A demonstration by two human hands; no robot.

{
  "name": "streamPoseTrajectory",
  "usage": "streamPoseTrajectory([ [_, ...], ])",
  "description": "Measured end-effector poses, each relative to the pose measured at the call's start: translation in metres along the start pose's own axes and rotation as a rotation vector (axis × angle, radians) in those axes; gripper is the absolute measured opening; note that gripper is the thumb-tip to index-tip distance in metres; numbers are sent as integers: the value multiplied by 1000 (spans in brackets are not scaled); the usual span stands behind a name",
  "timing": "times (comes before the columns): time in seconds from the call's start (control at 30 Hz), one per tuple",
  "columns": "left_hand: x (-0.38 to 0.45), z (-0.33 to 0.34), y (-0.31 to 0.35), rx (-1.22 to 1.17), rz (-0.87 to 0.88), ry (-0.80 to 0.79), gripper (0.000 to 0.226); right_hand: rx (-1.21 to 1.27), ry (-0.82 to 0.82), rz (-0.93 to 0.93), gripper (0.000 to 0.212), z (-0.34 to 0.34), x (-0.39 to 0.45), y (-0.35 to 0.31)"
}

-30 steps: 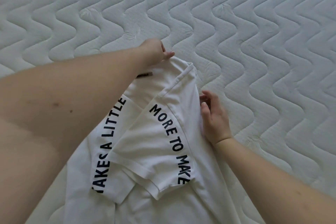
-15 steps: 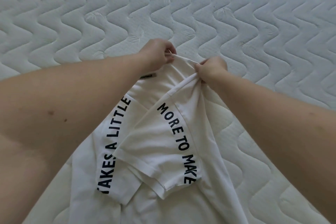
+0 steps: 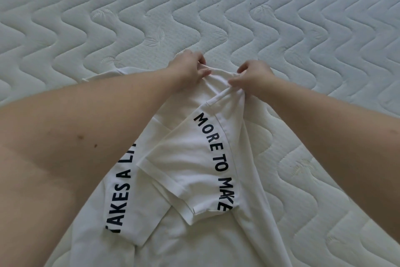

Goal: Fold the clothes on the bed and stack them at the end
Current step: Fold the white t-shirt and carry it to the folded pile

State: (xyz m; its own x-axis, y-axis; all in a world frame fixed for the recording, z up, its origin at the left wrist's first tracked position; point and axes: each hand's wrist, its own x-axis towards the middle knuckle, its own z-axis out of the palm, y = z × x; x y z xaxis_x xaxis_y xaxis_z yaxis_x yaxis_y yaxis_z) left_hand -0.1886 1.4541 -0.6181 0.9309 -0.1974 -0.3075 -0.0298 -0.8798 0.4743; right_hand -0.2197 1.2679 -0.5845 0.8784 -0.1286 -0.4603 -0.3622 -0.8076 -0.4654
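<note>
A bare mattress (image 3: pixel 281 17) with wavy quilting fills the view. On it lies a white T-shirt (image 3: pixel 194 158) with black lettering, its sleeves folded inward. The left hand (image 3: pixel 188 67), arm stretched forward, pinches the shirt's far edge, probably at the collar, though the fabric bunches there. Just right of it, the right hand (image 3: pixel 253 76) has its grip curled round the same bunched edge

place: likely bedroom | evidence: bare quilted mattress (image 3: pixel 281 17)
</note>
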Motion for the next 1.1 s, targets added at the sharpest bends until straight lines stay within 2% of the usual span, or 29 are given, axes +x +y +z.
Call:
streamPoseTrajectory([
  [0.07,1,-2,1,-45,-32,-5,32,-41,-60,64,37,6,-2,1],
  [0.2,4,-1,8,-20,-92,0,23,-120,-11,106,25,6,1,-1],
  [0.27,4,5,12,78,-96,62,26,-117,20,114,26,1,4,-1],
  [0.33,-2,10,16,190,-32,193,30,-109,71,93,30,-3,4,0],
  [0.4,-15,15,18,241,154,350,30,-71,134,50,28,-4,4,5],
  [0.43,-22,19,18,234,275,363,28,-52,161,25,24,-3,4,7],
  [0.5,-36,27,17,173,417,220,29,-24,200,-22,18,1,4,13],
  [0.57,-45,33,20,132,369,42,45,22,223,-48,14,3,5,18],
  [0.63,-48,34,24,-7,307,-36,55,89,234,-62,13,7,5,21],
  [0.7,-50,33,30,-170,249,-103,54,193,240,-62,13,9,3,22],
  [0.8,-49,36,42,-210,171,-218,45,395,224,-35,15,11,-2,20],
  [1.0,-38,41,73,-143,81,-223,28,587,178,-6,27,15,-19,27],
  [1.1,-36,41,81,-83,33,-215,34,553,222,-6,34,18,-33,43],
])
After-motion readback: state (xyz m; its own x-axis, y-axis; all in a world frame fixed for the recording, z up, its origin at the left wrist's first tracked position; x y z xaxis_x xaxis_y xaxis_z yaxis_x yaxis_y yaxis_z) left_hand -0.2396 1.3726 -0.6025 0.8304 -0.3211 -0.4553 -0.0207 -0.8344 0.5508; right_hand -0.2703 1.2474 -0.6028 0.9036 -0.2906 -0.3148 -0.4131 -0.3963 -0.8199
